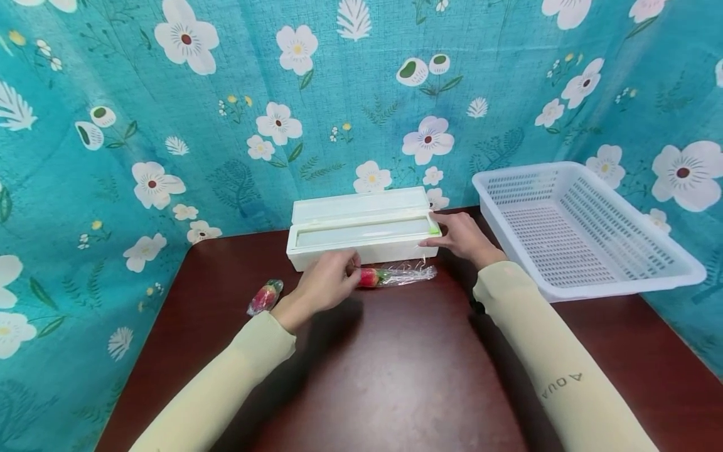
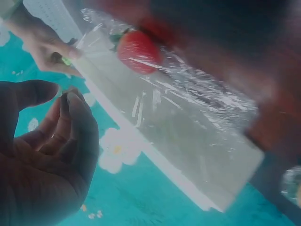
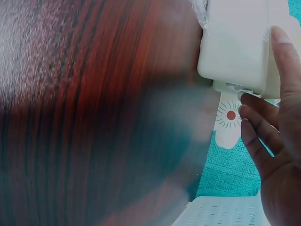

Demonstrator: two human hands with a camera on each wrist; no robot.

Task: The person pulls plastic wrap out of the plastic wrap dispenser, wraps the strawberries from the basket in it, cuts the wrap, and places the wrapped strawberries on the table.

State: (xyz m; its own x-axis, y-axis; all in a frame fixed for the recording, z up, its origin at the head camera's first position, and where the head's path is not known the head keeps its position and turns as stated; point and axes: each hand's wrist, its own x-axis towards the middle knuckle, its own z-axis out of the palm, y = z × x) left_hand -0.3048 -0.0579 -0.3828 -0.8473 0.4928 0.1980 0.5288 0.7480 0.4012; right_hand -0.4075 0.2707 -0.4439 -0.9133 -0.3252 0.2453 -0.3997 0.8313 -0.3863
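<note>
A long white cling film dispenser (image 1: 361,251) stands at the back of the table, lid (image 1: 361,206) raised. My right hand (image 1: 463,237) holds its right end, thumb on the front, beside a small green slider (image 1: 433,230). In front of the dispenser lies a red strawberry (image 1: 369,277) with green leaves, in crinkled clear film (image 1: 409,276). My left hand (image 1: 330,279) is just left of the strawberry. In the left wrist view its fingers are loosely bent, the thumb near the fingertips, and nothing plainly shows between them. Farther left sits a film-wrapped strawberry (image 1: 264,297).
A white perforated plastic basket (image 1: 593,232) stands on the right, close behind my right forearm. The dark reddish-brown table (image 1: 395,376) reaches back to a turquoise flowered cloth (image 1: 339,94) that hangs behind and at both sides.
</note>
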